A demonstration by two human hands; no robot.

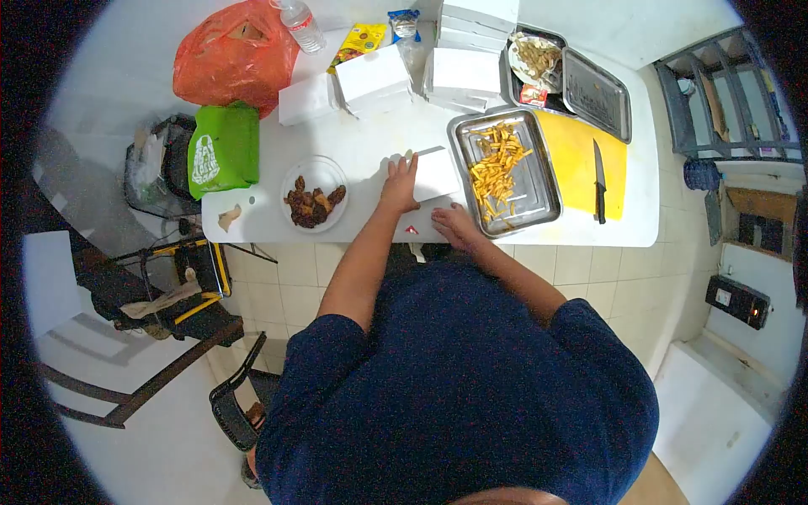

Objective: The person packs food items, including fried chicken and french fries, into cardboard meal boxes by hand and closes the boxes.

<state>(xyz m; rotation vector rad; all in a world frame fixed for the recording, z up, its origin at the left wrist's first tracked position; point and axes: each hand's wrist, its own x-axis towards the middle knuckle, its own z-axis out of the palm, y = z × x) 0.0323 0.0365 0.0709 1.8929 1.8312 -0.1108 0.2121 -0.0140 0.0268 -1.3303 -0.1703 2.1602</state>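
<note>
The left hand (400, 185) lies on the left end of a white box (438, 175), its fingers spread and the thumb held apart on the near side. The right hand (454, 225) is at the near edge of the table (261, 220), just beside the box's near right corner, fingers bent; whether it pinches anything I cannot tell. The box sits on the table between a plate (324, 167) of browned meat (311, 206) on the left and a metal tray (545, 202) on the right. Fries (501, 164) lie in the tray, mostly towards its left side. A small red-and-white scrap (411, 230) is near the table edge, between the two forearms. Right of the tray, a black-handled knife (599, 181) rests on a yellow board (576, 160). More white boxes (374, 80) stand towards the back, near a yellow packet (359, 44). A red bag (231, 59) and a bottle (301, 27) are at the back left, with a green bag (225, 151) nearer.
</note>
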